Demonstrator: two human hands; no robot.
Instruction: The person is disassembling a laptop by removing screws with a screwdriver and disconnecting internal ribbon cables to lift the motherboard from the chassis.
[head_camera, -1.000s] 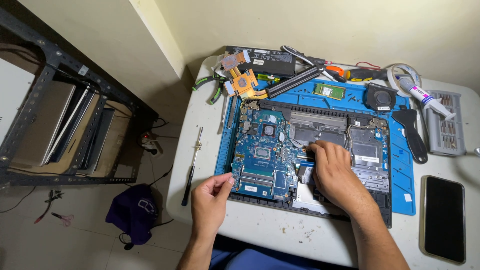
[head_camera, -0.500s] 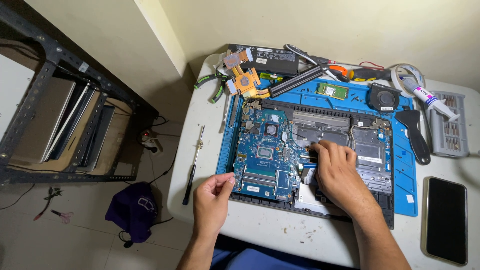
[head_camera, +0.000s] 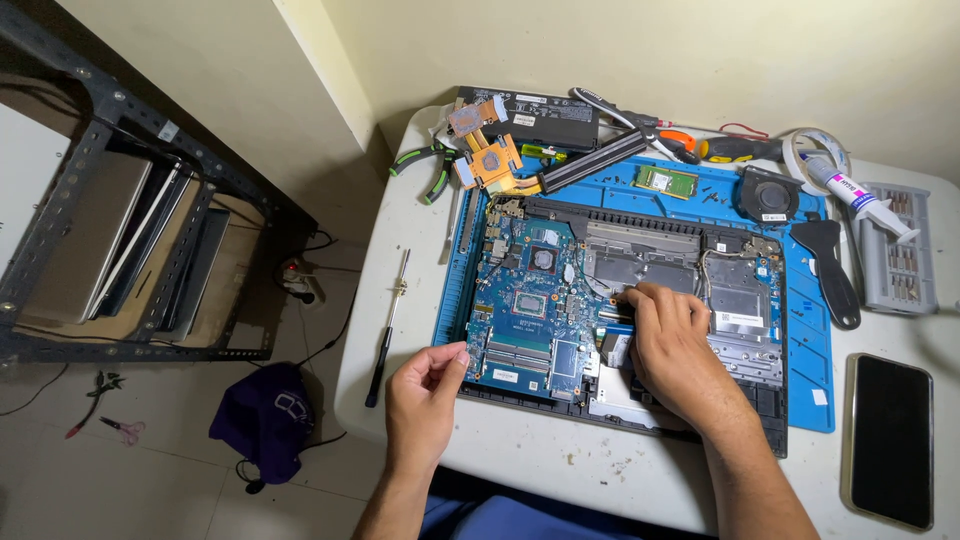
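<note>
While the right hand (head_camera: 668, 345) lies flat, empty, on the motherboard (head_camera: 540, 310), the left hand (head_camera: 425, 395) pinches its corner.

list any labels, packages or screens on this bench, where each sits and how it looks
Dark phone screen: flat black rectangle, unlit, table's right edge.
White label on the black rectangular battery pack: long strip, table's far edge.
White thermal paste syringe: printed label, lying far right.
White sticker on the blue motherboard: small rectangle between left hand and right hand.
</note>
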